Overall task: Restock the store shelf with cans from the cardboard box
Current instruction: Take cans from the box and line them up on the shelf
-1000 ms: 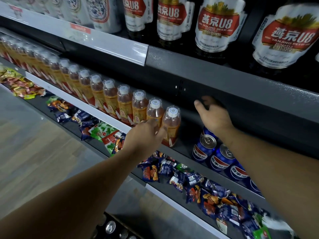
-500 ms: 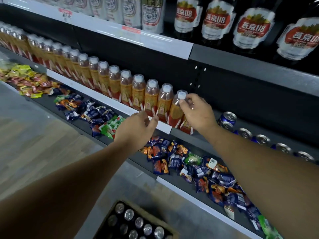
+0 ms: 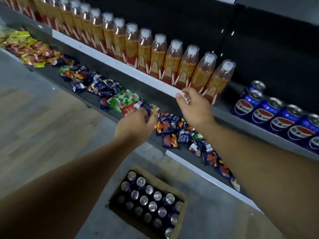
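Cans stand upright in the cardboard box at the bottom centre of the frame, tops up, straight below both my hands. My left hand, fingers loosely spread and empty, hangs slightly nearer. My right hand, also open and holding nothing I can make out, sits by the shelf edge under the juice bottles. Pepsi cans line the right.

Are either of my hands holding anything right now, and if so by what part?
Nothing is held. The left hand and right hand are both open and empty, in front of the shelf edge.
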The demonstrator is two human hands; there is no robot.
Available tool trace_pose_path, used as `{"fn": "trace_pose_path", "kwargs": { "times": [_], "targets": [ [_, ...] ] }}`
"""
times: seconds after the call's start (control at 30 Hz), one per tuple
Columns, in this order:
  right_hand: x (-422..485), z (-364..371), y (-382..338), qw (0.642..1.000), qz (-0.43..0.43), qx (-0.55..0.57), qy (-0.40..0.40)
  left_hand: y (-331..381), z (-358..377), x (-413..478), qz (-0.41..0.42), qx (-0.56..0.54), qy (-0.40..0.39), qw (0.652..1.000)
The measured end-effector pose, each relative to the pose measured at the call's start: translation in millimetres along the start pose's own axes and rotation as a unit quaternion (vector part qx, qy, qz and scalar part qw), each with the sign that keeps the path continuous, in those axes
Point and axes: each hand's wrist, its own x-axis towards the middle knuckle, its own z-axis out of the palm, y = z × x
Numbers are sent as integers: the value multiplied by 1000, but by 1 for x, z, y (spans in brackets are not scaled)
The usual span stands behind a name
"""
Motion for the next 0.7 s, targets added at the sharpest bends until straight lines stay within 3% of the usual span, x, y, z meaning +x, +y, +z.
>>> {"fn": "trace_pose_path", "kwargs": {
  "times": [0.23,0.5,0.7],
  "targets": [
    [-57,105,85,998,38,-5,-57,-89,112,-45,-78,-1,-64,995],
    [-168,237,241,977,121,-11,-173,-189,281,-113,-125,34,-145,981],
    [-226,308,316,966,153,-7,-210,-248,377,-150,-164,93,-230,955]
  ]
}}
